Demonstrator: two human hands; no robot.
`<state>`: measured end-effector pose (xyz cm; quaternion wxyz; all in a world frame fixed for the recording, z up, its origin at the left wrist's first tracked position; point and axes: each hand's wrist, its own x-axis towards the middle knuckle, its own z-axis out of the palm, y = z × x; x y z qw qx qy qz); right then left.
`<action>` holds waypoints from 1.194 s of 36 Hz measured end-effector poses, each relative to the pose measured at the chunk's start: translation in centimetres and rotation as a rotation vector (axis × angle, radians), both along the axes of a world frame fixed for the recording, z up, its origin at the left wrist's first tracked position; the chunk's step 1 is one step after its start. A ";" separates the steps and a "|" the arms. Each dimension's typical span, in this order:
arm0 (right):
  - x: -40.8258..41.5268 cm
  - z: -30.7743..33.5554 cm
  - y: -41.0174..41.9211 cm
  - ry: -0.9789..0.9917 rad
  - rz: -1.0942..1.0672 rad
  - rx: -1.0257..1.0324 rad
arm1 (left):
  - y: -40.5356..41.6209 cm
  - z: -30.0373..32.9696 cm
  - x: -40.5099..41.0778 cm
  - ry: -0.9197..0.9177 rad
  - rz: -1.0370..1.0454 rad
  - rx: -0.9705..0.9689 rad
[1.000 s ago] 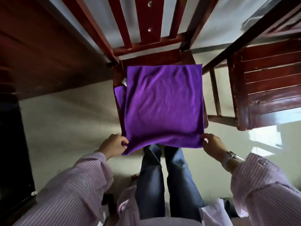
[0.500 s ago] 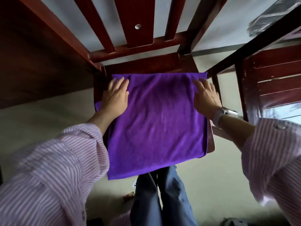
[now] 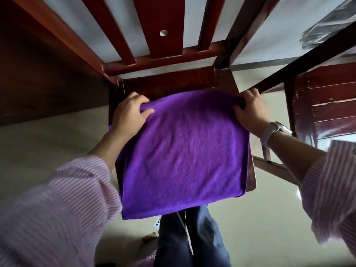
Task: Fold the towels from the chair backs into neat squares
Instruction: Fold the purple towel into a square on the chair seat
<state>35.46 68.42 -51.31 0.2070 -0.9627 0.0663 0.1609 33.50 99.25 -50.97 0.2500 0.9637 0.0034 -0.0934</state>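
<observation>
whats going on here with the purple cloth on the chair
A person is folding a purple towel on the seat of a wooden chair. The left hand and right hand each grip a far corner of the towel, near the chair back. The near edge hangs over the front of the seat. It is already folded into a rough square.

I note a second dark red wooden chair (image 3: 327, 105) at the far right, its finish chipped. The floor (image 3: 48, 143) is pale and glossy. A crumpled grey sheet (image 3: 327, 26) lies at the far right.
</observation>
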 end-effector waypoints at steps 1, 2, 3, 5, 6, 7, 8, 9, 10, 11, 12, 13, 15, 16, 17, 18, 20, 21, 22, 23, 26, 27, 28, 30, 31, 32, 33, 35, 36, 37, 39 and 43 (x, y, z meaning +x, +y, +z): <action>-0.4 0.3 0.0 -0.006 -0.034 0.080 | 0.1 0.7 -0.7 0.002 0.022 -0.046; -0.9 0.8 0.1 -0.006 -0.076 0.162 | 0.1 1.4 -1.5 -0.001 0.044 -0.080; -1.5 1.3 0.2 -0.003 -0.111 0.237 | 0.3 2.0 -2.3 0.016 0.071 -0.112; -3.2 2.3 0.2 0.011 -0.134 0.336 | 0.4 3.5 -3.7 0.092 0.145 -0.222; -4.3 2.6 0.1 0.017 -0.136 0.366 | 0.6 4.2 -4.5 0.158 0.188 -0.309; -5.3 3.0 0.0 0.035 -0.139 0.399 | 0.9 5.0 -5.2 0.252 0.213 -0.411; -6.3 3.6 -0.1 0.077 -0.142 0.434 | 1.2 5.7 -5.9 0.366 0.218 -0.509; -7.1 4.3 -0.1 0.162 -0.139 0.482 | 1.7 6.4 -6.6 0.512 0.210 -0.608; -8.0 5.2 -0.1 0.290 -0.123 0.541 | 2.4 6.8 -7.3 0.677 0.175 -0.676; -8.8 6.1 -0.3 0.458 -0.059 0.560 | 3.1 7.5 -7.9 0.859 0.125 -0.700; -9.4 7.0 -0.5 0.635 0.065 0.526 | 3.7 8.0 -8.5 1.035 0.026 -0.673; -10.0 7.9 -0.8 0.794 0.222 0.454 | 4.4 8.6 -9.2 1.195 -0.058 -0.614; -11.0 9.0 -1.3 0.984 0.491 0.257 | 5.6 9.0 -10.2 1.371 -0.157 -0.525; -11.2 9.3 -1.4 1.008 0.544 0.204 | 6.2 9.0 -10.6 1.378 -0.149 -0.504; -11.3 9.5 -1.3 1.002 0.520 0.209 | 6.7 8.9 -10.8 1.325 -0.103 -0.471; -11.2 9.4 -1.1 0.988 0.461 0.248 | 7.0 8.6 -10.8 1.225 -0.035 -0.447; -10.7 8.7 -0.6 0.898 0.259 0.386 | 7.3 7.7 -10.7 0.938 0.141 -0.390; -10.3 8.4 -0.1 0.836 0.168 0.444 | 7.3 7.1 -10.6 0.800 0.226 -0.388; -9.9 7.9 0.5 0.782 0.083 0.498 | 7.3 6.6 -10.4 0.695 0.294 -0.408; -9.5 7.2 0.9 0.729 0.000 0.532 | 7.3 6.1 -10.3 0.625 0.341 -0.427; -8.2 5.0 2.1 0.543 -0.155 0.526 | 7.3 5.0 -9.6 0.530 0.384 -0.441; -7.8 4.5 2.4 0.439 -0.147 0.478 | 7.2 4.7 -9.4 0.515 0.389 -0.442; -7.4 4.2 2.7 0.340 -0.126 0.439 | 7.1 4.5 -9.1 0.490 0.392 -0.451; -6.8 4.2 3.0 0.213 -0.087 0.373 | 6.8 4.2 -8.7 0.465 0.401 -0.476; -6.6 4.1 3.1 0.166 -0.067 0.343 | 6.7 4.0 -8.4 0.465 0.411 -0.490; -6.3 4.1 3.1 0.127 -0.052 0.316 | 6.7 3.8 -8.2 0.462 0.418 -0.501; -6.0 3.9 3.1 0.089 -0.045 0.301 | 6.8 3.7 -7.9 0.468 0.423 -0.506; -5.3 3.6 3.1 0.012 -0.072 0.293 | 7.0 3.2 -7.3 0.476 0.440 -0.521; -4.9 3.4 3.2 -0.021 -0.093 0.284 | 7.1 2.9 -6.9 0.476 0.460 -0.526; -4.4 3.2 3.2 -0.049 -0.108 0.274 | 7.1 2.5 -6.6 0.472 0.482 -0.519; -3.5 2.6 3.3 -0.081 -0.109 0.264 | 7.2 1.7 -6.0 0.455 0.473 -0.402; -1.7 0.8 3.5 -0.032 -0.051 0.170 | 7.4 0.2 -4.9 0.291 0.297 -0.101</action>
